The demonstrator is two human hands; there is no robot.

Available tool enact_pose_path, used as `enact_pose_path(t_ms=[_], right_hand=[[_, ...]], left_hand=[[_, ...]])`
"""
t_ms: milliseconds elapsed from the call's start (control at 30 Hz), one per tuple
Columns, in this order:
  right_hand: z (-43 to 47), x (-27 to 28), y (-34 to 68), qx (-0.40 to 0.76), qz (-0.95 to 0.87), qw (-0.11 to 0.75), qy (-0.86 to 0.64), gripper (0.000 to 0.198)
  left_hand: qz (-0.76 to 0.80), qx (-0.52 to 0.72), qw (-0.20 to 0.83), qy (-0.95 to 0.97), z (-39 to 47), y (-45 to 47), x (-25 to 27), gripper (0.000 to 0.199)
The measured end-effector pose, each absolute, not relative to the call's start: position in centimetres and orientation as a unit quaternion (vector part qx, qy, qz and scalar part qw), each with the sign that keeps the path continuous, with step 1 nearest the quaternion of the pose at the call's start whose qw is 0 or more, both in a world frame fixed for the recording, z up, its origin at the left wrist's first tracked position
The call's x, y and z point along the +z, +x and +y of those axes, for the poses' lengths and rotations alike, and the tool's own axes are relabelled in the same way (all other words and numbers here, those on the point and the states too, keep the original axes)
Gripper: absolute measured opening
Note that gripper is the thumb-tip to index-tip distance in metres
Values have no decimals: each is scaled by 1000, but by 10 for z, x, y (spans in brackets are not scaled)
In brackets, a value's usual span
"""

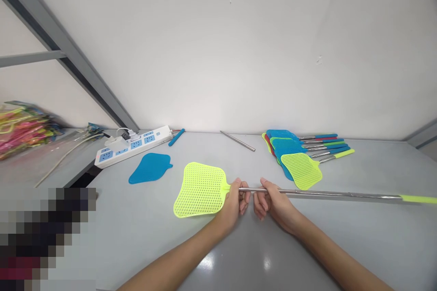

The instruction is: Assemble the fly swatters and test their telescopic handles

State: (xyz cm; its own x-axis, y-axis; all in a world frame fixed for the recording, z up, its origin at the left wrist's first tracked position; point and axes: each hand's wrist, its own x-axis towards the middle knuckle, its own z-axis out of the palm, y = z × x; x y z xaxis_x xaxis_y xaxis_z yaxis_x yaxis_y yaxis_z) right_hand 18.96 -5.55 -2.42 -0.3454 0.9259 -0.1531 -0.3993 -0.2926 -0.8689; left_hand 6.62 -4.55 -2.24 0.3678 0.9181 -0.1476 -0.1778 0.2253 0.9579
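- Yellow-green swatter head [201, 189] lies just beside the left grip [235, 199], which clasps its metal rod [314, 193].
- Right grip [271, 199] holds the rod too, which extends rightward.

swatter head [201, 191]: yellow, hole-patterned | shaft [324, 193]: silver | loose head [150, 168]: blue

Both hands [233, 201] are bare (the forearms [189, 252] too).

a grey table [136, 227] bears a power strip [140, 146], blue paddle [150, 169], blue tube [176, 137] and metal rod [238, 141]. swatters [290, 150] lie piled at right.
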Motion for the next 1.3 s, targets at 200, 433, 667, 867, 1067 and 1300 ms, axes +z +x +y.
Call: enact_pose_path(t_ms=[200, 433, 667, 867, 1067, 1300], right_hand=[[-54, -19, 188, 697, -375, 481, -378, 53], [-51, -16, 193, 668, -352, 502, -422, 52], [-50, -16, 196, 671, -331, 508, -427, 50], [-49, -15, 197, 675, -332, 510, -418, 48], [-50, -20, 201, 694, -357, 499, -378, 49], [-50, -29, 206, 720, -335, 495, -353, 49]], left_hand=[[397, 435, 668, 454, -43, 67, -27, 48], [400, 451, 631, 488, -44, 68, -24, 31], [388, 526, 641, 403, -41, 65, -19, 36], [419, 522, 638, 382, -29, 60, -18, 36], [360, 458, 697, 418, -27, 58, -15, 38], [309, 390, 750, 436, -33, 56, -14, 38]])
